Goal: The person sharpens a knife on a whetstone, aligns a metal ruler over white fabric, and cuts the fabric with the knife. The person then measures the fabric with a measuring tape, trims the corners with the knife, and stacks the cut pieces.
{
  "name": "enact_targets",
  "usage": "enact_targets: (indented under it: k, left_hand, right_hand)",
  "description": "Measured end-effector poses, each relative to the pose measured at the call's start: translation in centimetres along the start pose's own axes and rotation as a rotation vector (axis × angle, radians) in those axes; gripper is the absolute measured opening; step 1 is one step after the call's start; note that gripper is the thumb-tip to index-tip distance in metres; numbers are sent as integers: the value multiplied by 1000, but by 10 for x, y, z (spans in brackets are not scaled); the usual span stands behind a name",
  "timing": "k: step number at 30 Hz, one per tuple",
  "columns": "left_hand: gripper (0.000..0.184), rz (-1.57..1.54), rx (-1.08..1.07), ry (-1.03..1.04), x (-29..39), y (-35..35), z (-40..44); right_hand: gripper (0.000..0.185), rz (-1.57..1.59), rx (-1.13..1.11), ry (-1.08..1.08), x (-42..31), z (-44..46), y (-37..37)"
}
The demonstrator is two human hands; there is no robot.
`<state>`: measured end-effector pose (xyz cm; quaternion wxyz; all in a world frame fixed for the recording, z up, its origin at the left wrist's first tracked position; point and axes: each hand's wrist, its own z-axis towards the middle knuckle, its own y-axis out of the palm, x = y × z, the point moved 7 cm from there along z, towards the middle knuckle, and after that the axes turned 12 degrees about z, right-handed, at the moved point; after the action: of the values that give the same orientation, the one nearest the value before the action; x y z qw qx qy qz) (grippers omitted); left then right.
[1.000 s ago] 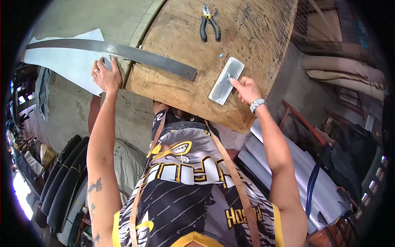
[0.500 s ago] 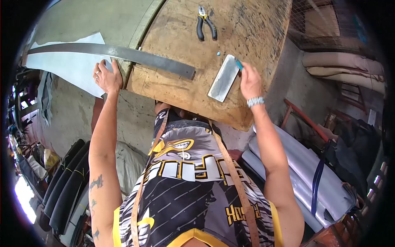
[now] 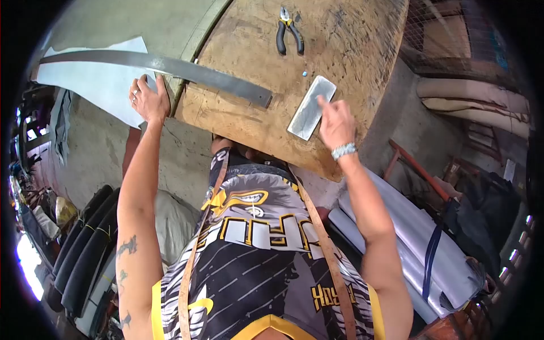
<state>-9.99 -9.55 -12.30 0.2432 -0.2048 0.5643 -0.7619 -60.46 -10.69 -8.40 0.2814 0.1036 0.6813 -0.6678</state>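
Observation:
My left hand (image 3: 150, 101) lies with its fingers apart at the right end of a white sheet (image 3: 90, 85), just below a long flat metal bar (image 3: 192, 71). The bar crosses the sheet and reaches onto the wooden board. My right hand (image 3: 338, 126) is closed, its fingertips over a grey rectangular block (image 3: 311, 110) on the board. Whatever it grips is hidden by the fingers and blur. Pliers (image 3: 289, 33) with black and yellow handles lie above the block, and a small blue piece (image 3: 305, 73) sits between them.
The worn wooden board (image 3: 243, 133) ends in front of my body. Dark rolls (image 3: 90, 249) stand at the lower left, and shiny silvery rolls (image 3: 413, 243) lean at the lower right. Beige rolls (image 3: 470, 96) lie at the far right, near a red frame (image 3: 419, 170).
My right hand has moved from the block's upper right edge back over its face. The small teal thing seen in it half a second ago is hidden now. My left hand stays at the sheet.

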Motion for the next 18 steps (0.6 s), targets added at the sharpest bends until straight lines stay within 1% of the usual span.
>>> enact_targets:
  k: [1,3,6,9,10,13,14,15,18]
  left_hand:
    - [60,8,19,0,1,-1,4]
    - [60,-10,-11,-12,1,1,4]
    - [60,-28,-27,-18,1,-3,2]
    - [59,-7,16,-17,-1,2,3]
    - [60,-18,13,-1,-2,3,4]
    - [60,-16,5,8,-2,2,3]
    - [61,-6,20,-25,-1,0,1]
    - [60,-13,29,-19,-2,-2,6]
    - [60,-19,17,-8,-4,2,-5]
  right_hand:
    - [38,8,4,-55,-7,-8,3]
    - [41,-89,33,9,8,2,-2]
    - [41,-125,71,62,15,15,-8]
    - [40,-108,-18,-58,-4,-4,-2]
    - [40,-182,-35,-11,0,4,-6]
    - [41,-132,25,77,12,19,-14]
    - [40,-135,-16,3,6,8,-6]
    - [42,-141,-58,19,1,1,-4]
    - [35,-413,-69,-59,2,24,-20]
